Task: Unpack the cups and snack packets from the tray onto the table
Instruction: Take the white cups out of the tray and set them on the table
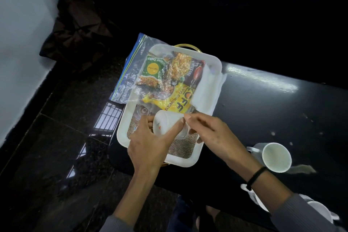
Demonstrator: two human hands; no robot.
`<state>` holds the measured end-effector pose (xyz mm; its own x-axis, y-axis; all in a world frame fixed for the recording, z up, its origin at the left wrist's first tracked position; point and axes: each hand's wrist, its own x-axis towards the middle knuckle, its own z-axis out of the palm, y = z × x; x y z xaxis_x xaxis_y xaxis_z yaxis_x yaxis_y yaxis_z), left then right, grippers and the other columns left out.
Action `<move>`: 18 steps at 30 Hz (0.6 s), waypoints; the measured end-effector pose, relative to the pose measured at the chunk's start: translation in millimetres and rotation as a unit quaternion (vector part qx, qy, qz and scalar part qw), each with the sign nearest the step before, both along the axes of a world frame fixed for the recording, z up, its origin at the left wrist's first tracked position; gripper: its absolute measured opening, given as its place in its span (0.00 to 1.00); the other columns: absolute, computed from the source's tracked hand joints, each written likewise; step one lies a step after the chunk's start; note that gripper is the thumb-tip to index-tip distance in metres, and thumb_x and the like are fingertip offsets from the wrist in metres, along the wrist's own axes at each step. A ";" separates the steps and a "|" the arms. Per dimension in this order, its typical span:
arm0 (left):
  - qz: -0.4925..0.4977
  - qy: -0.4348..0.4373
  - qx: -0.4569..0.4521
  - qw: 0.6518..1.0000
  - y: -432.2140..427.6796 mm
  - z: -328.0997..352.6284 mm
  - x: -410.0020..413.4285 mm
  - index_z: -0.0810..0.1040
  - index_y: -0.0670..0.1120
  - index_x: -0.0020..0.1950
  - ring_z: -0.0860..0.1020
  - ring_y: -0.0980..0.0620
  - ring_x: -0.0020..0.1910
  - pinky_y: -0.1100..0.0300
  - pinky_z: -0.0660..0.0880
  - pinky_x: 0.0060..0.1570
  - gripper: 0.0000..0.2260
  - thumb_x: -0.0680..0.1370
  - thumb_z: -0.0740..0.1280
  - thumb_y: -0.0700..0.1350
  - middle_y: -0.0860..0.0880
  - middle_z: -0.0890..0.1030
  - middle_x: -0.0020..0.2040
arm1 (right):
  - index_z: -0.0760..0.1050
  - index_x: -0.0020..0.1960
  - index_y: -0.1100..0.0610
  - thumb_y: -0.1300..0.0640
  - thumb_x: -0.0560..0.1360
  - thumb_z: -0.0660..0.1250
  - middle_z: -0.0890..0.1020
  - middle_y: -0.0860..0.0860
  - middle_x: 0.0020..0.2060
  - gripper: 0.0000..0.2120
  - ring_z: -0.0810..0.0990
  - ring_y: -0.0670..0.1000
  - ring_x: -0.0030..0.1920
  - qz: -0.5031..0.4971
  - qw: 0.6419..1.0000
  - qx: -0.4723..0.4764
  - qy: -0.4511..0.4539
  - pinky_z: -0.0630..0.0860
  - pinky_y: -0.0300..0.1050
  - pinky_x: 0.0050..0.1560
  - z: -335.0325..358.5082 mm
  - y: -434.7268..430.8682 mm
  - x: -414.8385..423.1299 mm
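A white tray [121, 133] with a woven mat sits at the left edge of the black table [263, 111]. A clear zip bag [131, 73] holding snack packets [169, 81] lies across the tray's far half. Over the tray's near half, my left hand [148, 143] grips a white cup [165, 121] lying on its side. My right hand [205, 130] pinches a clear wrap at the cup's mouth. A glass [142, 110] lies in the tray just beyond my left hand, partly hidden.
A white mug [275, 157] stands on the table right of the tray. More white cups [318, 210] sit at the near right behind my right forearm. A white cloth [206, 88] lines the tray's right side. Dark tiled floor lies to the left.
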<state>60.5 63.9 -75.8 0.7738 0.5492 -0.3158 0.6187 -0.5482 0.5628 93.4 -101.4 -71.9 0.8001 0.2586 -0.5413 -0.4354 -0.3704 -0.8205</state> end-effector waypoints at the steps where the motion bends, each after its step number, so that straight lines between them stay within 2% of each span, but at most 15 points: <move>1: 0.012 -0.011 -0.051 0.999 -7.7 4.1 1.9 0.75 0.58 0.47 0.83 0.55 0.45 0.47 0.80 0.50 0.33 0.56 0.67 0.82 0.59 0.83 0.42 | 0.82 0.55 0.37 0.27 0.76 0.59 0.86 0.37 0.47 0.21 0.84 0.36 0.48 -0.010 1.000 0.004 -0.001 0.81 0.46 0.54 1.9 -6.2 -2.4; 3: 0.037 -0.026 -0.167 0.985 -23.9 11.4 6.2 0.79 0.56 0.47 0.85 0.56 0.44 0.46 0.82 0.49 0.32 0.56 0.72 0.79 0.56 0.85 0.43 | 0.82 0.57 0.37 0.25 0.75 0.56 0.87 0.39 0.48 0.26 0.86 0.40 0.48 -0.046 0.998 0.026 0.021 0.82 0.49 0.57 4.5 -17.8 -6.9; 5: 0.056 -0.026 -0.264 0.963 -43.5 19.3 10.8 0.81 0.53 0.49 0.86 0.54 0.44 0.47 0.84 0.47 0.32 0.58 0.75 0.75 0.52 0.87 0.46 | 0.84 0.54 0.36 0.23 0.74 0.54 0.88 0.40 0.46 0.27 0.87 0.40 0.46 -0.084 0.995 0.046 0.035 0.80 0.48 0.57 7.9 -31.6 -10.6; 7: 0.073 -0.034 -0.359 0.930 -63.6 24.7 13.7 0.81 0.47 0.51 0.87 0.52 0.44 0.52 0.85 0.41 0.29 0.63 0.78 0.67 0.46 0.87 0.48 | 0.85 0.52 0.36 0.24 0.74 0.54 0.89 0.42 0.46 0.26 0.87 0.43 0.47 -0.122 0.989 0.075 0.043 0.81 0.49 0.57 10.6 -46.5 -14.0; 9: 0.072 -0.041 -0.430 0.899 -83.9 30.5 15.0 0.81 0.46 0.55 0.88 0.49 0.45 0.56 0.84 0.38 0.25 0.69 0.76 0.63 0.44 0.87 0.50 | 0.86 0.52 0.39 0.29 0.76 0.56 0.89 0.47 0.48 0.24 0.88 0.47 0.49 -0.159 0.979 0.116 0.045 0.82 0.49 0.55 12.5 -63.4 -19.9; 12: 0.042 -0.031 -0.463 0.885 -112.7 34.0 15.4 0.82 0.52 0.58 0.87 0.48 0.46 0.56 0.84 0.38 0.23 0.72 0.71 0.67 0.45 0.86 0.52 | 0.88 0.49 0.45 0.39 0.76 0.60 0.90 0.52 0.47 0.19 0.88 0.49 0.49 -0.226 0.960 0.158 0.037 0.78 0.48 0.53 17.5 -88.2 -31.8; 15: 0.027 -0.009 -0.490 0.871 -142.8 35.1 12.4 0.81 0.51 0.59 0.87 0.49 0.43 0.57 0.83 0.36 0.25 0.71 0.69 0.69 0.45 0.86 0.51 | 0.87 0.51 0.51 0.44 0.70 0.64 0.89 0.54 0.47 0.19 0.87 0.54 0.52 -0.257 0.956 0.139 0.009 0.77 0.48 0.53 22.7 -116.3 -45.6; 18: 0.000 0.032 -0.492 0.870 -169.8 34.1 7.7 0.81 0.53 0.60 0.87 0.47 0.46 0.53 0.84 0.40 0.29 0.71 0.65 0.72 0.44 0.86 0.53 | 0.87 0.50 0.50 0.52 0.70 0.67 0.88 0.48 0.43 0.13 0.83 0.49 0.43 -0.299 0.947 0.118 -0.015 0.76 0.43 0.47 27.7 -143.8 -59.9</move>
<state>68.2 -105.9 -41.7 0.7378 -0.0110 -0.6749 0.6654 0.1799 0.7245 33.5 -245.3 -44.2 0.8554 -0.1337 -0.5004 -0.4853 0.1305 -0.8646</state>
